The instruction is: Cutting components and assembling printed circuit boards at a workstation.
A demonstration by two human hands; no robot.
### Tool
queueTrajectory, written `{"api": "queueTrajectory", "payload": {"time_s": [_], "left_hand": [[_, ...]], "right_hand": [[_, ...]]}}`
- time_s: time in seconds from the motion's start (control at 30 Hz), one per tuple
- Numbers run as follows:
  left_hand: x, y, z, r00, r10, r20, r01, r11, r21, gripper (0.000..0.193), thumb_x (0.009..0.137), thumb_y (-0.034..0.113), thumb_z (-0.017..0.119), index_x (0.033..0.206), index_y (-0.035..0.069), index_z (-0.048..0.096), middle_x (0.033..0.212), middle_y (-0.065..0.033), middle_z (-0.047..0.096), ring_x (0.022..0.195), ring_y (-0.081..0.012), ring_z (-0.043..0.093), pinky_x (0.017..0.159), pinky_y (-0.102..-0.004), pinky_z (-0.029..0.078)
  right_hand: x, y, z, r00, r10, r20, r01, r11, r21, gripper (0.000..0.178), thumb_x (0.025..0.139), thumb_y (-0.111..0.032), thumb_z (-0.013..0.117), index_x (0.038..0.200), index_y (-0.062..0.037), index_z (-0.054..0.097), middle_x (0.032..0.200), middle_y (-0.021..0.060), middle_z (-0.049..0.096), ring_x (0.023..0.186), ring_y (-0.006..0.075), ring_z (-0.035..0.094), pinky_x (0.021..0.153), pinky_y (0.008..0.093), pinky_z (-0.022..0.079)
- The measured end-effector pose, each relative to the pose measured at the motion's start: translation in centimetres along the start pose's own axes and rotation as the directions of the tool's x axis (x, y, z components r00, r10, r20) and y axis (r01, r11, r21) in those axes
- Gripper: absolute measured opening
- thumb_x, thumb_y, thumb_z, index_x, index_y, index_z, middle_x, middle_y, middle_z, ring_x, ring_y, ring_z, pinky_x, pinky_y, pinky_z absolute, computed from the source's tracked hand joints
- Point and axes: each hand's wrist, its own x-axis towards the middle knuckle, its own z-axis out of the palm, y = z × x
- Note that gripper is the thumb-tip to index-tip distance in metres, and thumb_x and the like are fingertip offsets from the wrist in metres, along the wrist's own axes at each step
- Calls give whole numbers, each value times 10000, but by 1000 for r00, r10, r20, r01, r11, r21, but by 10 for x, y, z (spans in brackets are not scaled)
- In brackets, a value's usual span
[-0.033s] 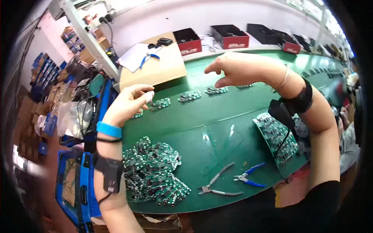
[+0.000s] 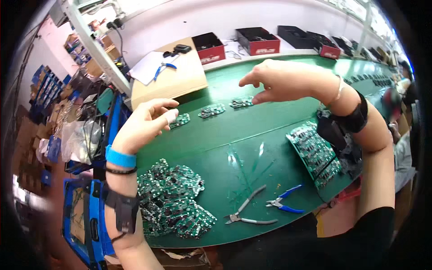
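My left hand [image 2: 145,122] is over the left end of a row of small green circuit boards. Its fingers are bent, with a gap to the thumb, which has a white covering; nothing shows in it. Beside that thumb lies a circuit board [image 2: 181,120], partly hidden. My right hand [image 2: 274,82] hovers past the row, fingers and thumb apart, holding nothing visible. Just left of its thumb is another circuit board [image 2: 240,102], and a third board [image 2: 211,111] lies between the hands. A heap of circuit boards [image 2: 173,195] covers the near left of the green table [image 2: 193,146].
Grey-handled pliers [image 2: 245,211] and blue-handled cutters [image 2: 284,200] lie near the front edge. Stacked boards [image 2: 312,150] stand under my right forearm. A cardboard box [image 2: 191,81] holds paper and blue pliers [image 2: 164,69]. Red-and-black boxes [image 2: 258,42] line the back. Another person sits far right.
The view has shifted slightly, so the table and boards appear further left. My right hand sits a little further right over the row, and my left hand covers the leftmost board. Both remain open.
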Motion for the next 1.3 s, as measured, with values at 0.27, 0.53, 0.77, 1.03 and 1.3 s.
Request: {"api": "queueTrajectory", "payload": {"time_s": [0.27, 0.53, 0.77, 1.03, 1.3], "left_hand": [[-69, 61, 96, 854, 408, 323, -506, 795, 334, 383, 799, 234, 646, 1122, 47, 558, 920, -144, 610, 758, -256, 596, 671, -328, 488], [-105, 37, 177, 771, 413, 485, -504, 861, 68, 440, 845, 316, 569, 1186, 52, 485, 946, -169, 570, 875, -345, 569, 748, -397, 469], [-116, 12, 212, 776, 367, 512, -282, 929, -239, 453, 876, 246, 570, 1268, 47, 460, 1006, -137, 576, 874, -210, 559, 758, -303, 462], [-104, -7, 249, 870, 250, 425, 97, 759, -644, 341, 908, 188, 519, 1206, 22, 514, 1011, -106, 607, 956, -149, 569, 801, -263, 450], [-118, -1, 260, 993, 102, -53, -47, -52, -998, 578, 915, 378, 460, 1358, 53, 280, 1321, -133, 418, 1179, -296, 456, 978, -455, 394]], "right_hand": [[-184, -23, 99, 903, 422, 83, -394, 890, -230, 893, 688, -397, 721, 1387, -126, 235, 1155, 266, 449, 1090, 437, 439, 834, 506, 426], [-212, -17, 154, 836, 500, -228, -458, 863, 213, 931, 634, -244, 724, 1392, -81, 210, 1219, 251, 401, 1187, 417, 358, 975, 440, 345], [-227, 15, 124, 740, 628, -240, -188, 537, 823, 450, 826, -21, 477, 1264, 69, 419, 1235, 133, 520, 1107, 164, 489, 944, 254, 356], [-248, 14, 96, 617, 640, -458, 20, 569, 822, 416, 847, 1, 424, 1259, 50, 453, 1229, 106, 531, 1082, 141, 506, 942, 258, 368], [-176, -99, 162, 935, 346, -75, 171, -255, 952, 480, 872, -42, 446, 1340, 6, 348, 1310, 120, 445, 1126, 184, 479, 963, 312, 364]]}}
